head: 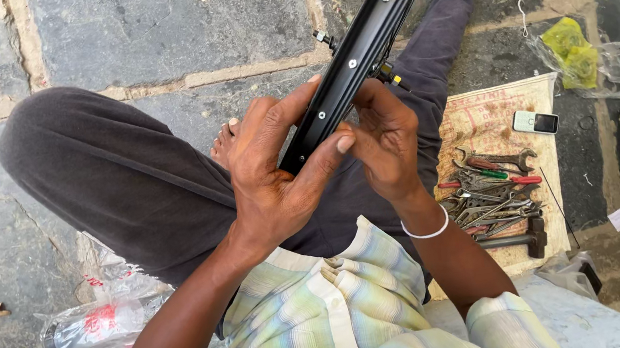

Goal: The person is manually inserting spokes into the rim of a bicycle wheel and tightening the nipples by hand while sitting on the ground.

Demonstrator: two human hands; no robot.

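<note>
We grip the black wheel rim (358,58) with our left hand (274,175) and right hand (386,139) closed around it, tools (494,192) lying untouched.

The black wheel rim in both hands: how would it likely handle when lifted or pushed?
The black wheel rim looks like rigid metal, so probably stiff, not floppy. Being a thin hollow hoop, it is likely light for its size. Curved and narrow, it would probably roll or tip if stood alone; the left hand and right hand steady it.
</note>
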